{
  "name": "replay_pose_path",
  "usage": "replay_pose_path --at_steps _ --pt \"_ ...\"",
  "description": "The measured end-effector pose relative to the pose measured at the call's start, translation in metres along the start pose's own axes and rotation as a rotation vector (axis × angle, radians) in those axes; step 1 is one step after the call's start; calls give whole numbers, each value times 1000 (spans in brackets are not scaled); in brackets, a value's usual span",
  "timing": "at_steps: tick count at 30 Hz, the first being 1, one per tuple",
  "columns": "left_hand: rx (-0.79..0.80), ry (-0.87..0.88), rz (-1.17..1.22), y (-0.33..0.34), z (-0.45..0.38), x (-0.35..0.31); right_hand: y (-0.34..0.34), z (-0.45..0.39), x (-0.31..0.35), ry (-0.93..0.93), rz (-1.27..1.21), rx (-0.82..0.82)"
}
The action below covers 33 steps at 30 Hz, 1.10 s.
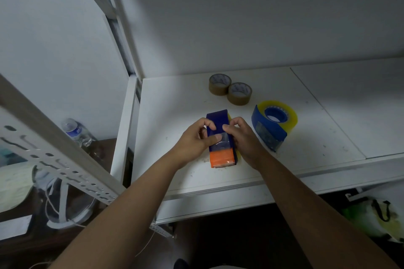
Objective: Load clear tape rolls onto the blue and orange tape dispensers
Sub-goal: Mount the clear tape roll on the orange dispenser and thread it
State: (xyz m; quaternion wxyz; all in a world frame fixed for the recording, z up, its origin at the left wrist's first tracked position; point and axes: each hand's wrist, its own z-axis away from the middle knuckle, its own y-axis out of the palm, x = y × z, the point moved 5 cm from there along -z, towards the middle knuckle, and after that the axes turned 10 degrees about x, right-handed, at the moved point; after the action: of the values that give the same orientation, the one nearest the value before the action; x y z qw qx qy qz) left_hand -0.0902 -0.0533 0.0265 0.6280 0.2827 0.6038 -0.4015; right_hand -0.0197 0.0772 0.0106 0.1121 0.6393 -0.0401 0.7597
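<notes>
Both arms reach straight out, and both hands are curled onto the blue-and-orange plastic tape dispenser (222, 145) sitting on the white tabletop (317, 133) near its front edge. Left hand (197, 138) grips the left side, thumb pressed flat on a clear strip of tape across the top. Right hand (241, 137) clamps the right side, fingertips pinching at that strip. A bit of yellowish clear roll peeks out behind it. Just to the right lies a second blue dispenser (271, 125) already carrying a yellowish clear tape roll, and two brown tape rolls (230, 89) sit touching farther back.
</notes>
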Motion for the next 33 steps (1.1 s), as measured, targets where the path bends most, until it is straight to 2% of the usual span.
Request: replay_pose_path --at_steps 5,11,15,19,23,26,27,30,32,33 --pt "18 -15 -43 -7 2 -3 2 1 -1 6 122 51" --pt "74 37 -186 -9 6 -5 -1 1 0 -1 109 23" --pt "29 60 -282 -6 6 -7 -1 0 1 -8 107 16" --pt "-14 -4 -237 -8 7 -7 3 -1 2 -17 143 12" --pt "-134 -70 -65 -13 6 -4 18 0 3 -40 373 23" --pt "-258 -135 -140 -21 3 8 31 1 5 -89 623 69" --pt "-274 -140 -169 -23 2 12 30 1 7 -130 706 23" --pt "-279 -196 -134 -28 2 28 7 -3 5 -235 910 -287" --pt "-277 -252 -75 -31 3 40 -14 -7 -6 -123 902 -404" --pt "-283 -274 -50 -32 4 46 -21 -8 -14 -10 871 -398"
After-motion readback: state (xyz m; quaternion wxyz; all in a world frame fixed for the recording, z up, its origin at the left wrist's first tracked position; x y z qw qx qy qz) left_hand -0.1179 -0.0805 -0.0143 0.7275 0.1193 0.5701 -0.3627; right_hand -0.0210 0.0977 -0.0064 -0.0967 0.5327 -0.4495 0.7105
